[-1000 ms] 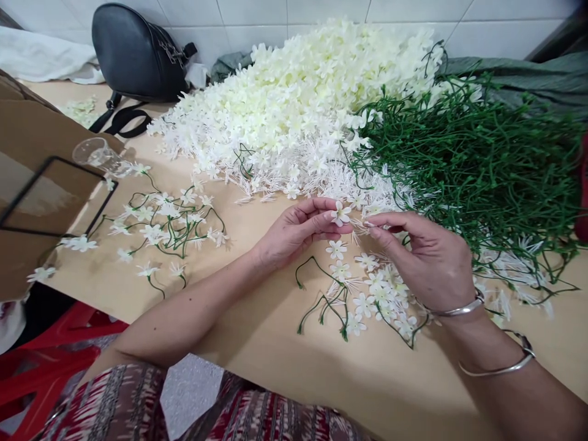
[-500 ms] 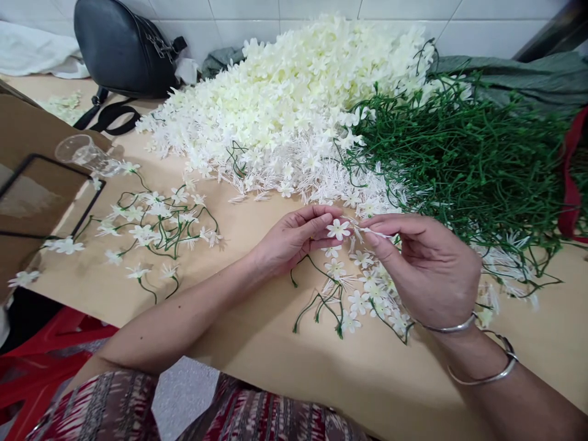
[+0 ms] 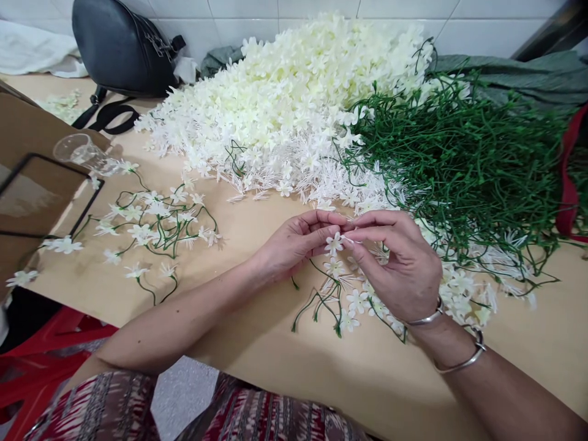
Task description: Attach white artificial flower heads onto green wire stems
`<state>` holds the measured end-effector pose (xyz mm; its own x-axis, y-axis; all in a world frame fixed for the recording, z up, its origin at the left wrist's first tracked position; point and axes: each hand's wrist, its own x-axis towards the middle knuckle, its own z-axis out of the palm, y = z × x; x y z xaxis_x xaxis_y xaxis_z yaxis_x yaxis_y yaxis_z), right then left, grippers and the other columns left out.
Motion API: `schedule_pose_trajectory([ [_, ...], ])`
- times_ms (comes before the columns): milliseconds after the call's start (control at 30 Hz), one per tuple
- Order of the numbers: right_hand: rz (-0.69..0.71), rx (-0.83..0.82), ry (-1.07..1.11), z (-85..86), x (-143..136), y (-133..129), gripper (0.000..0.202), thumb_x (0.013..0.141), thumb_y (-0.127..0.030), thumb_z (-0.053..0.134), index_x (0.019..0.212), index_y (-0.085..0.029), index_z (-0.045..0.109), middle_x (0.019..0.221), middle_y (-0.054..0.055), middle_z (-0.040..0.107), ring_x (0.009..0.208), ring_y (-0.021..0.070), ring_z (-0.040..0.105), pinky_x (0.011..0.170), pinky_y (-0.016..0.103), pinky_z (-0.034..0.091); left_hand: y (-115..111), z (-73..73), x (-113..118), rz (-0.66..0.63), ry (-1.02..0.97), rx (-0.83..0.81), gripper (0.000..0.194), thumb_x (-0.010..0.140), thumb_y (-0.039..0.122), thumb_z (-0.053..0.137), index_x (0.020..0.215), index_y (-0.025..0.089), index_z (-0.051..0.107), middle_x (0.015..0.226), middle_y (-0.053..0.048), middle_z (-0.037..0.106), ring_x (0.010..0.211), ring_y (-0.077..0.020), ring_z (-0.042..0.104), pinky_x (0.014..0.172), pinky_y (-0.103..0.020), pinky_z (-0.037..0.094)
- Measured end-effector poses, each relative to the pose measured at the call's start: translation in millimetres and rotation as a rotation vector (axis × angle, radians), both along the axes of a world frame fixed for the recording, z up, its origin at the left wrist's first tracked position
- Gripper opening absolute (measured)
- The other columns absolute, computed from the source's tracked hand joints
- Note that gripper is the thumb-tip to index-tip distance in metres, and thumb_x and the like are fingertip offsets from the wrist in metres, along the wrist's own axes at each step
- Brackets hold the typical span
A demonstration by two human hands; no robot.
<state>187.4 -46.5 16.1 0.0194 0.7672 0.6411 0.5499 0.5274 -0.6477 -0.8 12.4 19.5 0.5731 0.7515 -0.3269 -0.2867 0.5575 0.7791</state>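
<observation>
My left hand (image 3: 296,244) is closed in a pinch on a small white artificial flower (image 3: 333,244), its petals facing up. Against the flower's right side, my right hand (image 3: 404,266) pinches a thin white flower stamen (image 3: 351,240). The fingertips of both hands nearly meet, and they partly hide where stamen and flower come together. Just below lie loose white flowers (image 3: 357,301) and several green plastic stems (image 3: 316,300) on the tabletop (image 3: 257,343).
A large heap of white petals (image 3: 294,92) lies against the tiled wall, with a pile of green stems (image 3: 468,153) to its right. Stemmed flowers (image 3: 158,223) are spread at left, near a tipped clear cup (image 3: 85,153), a cardboard box (image 3: 27,177) and a black bag (image 3: 124,49).
My right hand has moved left with the white stamen, bringing it up to the flower. My left hand has stayed nearly in place, still pinching the flower.
</observation>
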Motion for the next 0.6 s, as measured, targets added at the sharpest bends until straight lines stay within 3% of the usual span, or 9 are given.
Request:
schedule_pose_trajectory([
  [100, 0.000, -0.028, -0.020, -1.5, -2.4, 0.3, 0.020, 0.098, -0.015, 0.078, 0.102, -0.033, 0.082, 0.109, 0.006, 0.080, 0.102, 0.0254, 0.080, 0.091, 0.044, 0.069, -0.4, -2.2, 0.5, -0.022, -0.037, -0.038, 0.032, 0.081, 0.034, 0.101, 0.102, 0.018, 0.081, 0.097, 0.000, 0.080, 0.087, -0.0095, 0.074, 0.092, -0.025, 0.059],
  [200, -0.048, -0.041, -0.001, -1.3, -1.2, 1.7, 0.018, 0.099, -0.016, 0.077, 0.101, -0.033, 0.081, 0.109, 0.006, 0.080, 0.103, 0.0269, 0.079, 0.092, 0.048, 0.068, -0.3, -4.3, 2.0, -0.028, -0.081, -0.075, 0.028, 0.087, 0.036, 0.096, 0.104, 0.019, 0.082, 0.107, -0.005, 0.083, 0.098, -0.0141, 0.078, 0.102, -0.030, 0.060],
  [267, -0.086, -0.048, 0.027, 0.0, 1.7, 2.7, 0.013, 0.098, -0.019, 0.078, 0.100, -0.031, 0.081, 0.108, 0.006, 0.080, 0.103, 0.0268, 0.079, 0.092, 0.049, 0.068, 2.1, -2.2, 0.8, 0.009, -0.064, 0.010, 0.025, 0.095, 0.040, 0.088, 0.106, 0.019, 0.081, 0.117, -0.008, 0.083, 0.108, -0.0174, 0.079, 0.108, -0.034, 0.059],
  [333, -0.117, -0.067, 0.054, 1.2, 5.0, 3.1, 0.009, 0.097, -0.021, 0.080, 0.099, -0.030, 0.081, 0.108, 0.006, 0.081, 0.103, 0.0266, 0.079, 0.093, 0.049, 0.067, 7.2, 5.0, -4.8, 0.026, 0.028, 0.222, 0.025, 0.098, 0.042, 0.083, 0.109, 0.020, 0.078, 0.118, -0.008, 0.081, 0.111, -0.0190, 0.077, 0.106, -0.034, 0.058],
  [400, -0.127, -0.085, 0.072, 1.5, 7.5, 2.9, 0.008, 0.097, -0.022, 0.080, 0.098, -0.030, 0.080, 0.109, 0.007, 0.081, 0.104, 0.0269, 0.079, 0.092, 0.049, 0.066, 14.6, 16.8, -14.9, -0.049, 0.215, 0.527, 0.023, 0.098, 0.040, 0.083, 0.108, 0.020, 0.077, 0.111, -0.007, 0.079, 0.104, -0.0183, 0.075, 0.099, -0.032, 0.056],
  [500, -0.101, -0.094, 0.082, 0.2, 7.8, 1.6, 0.008, 0.097, -0.022, 0.079, 0.098, -0.029, 0.079, 0.107, 0.006, 0.081, 0.104, 0.0270, 0.078, 0.091, 0.048, 0.065, 25.0, 35.4, -32.9, -0.334, 0.544, 0.945, 0.018, 0.092, 0.036, 0.087, 0.097, 0.020, 0.079, 0.102, -0.006, 0.074, 0.095, -0.0186, 0.067, 0.091, -0.031, 0.051],
  [600, -0.058, -0.087, 0.069, -1.5, 5.8, 0.2, 0.009, 0.098, -0.020, 0.078, 0.099, -0.030, 0.079, 0.105, 0.005, 0.081, 0.103, 0.0260, 0.078, 0.093, 0.048, 0.065, 28.6, 42.7, -43.6, -0.542, 0.770, 1.125, 0.015, 0.086, 0.026, 0.090, 0.097, 0.022, 0.081, 0.101, -0.003, 0.069, 0.093, -0.0185, 0.062, 0.087, -0.030, 0.046],
])
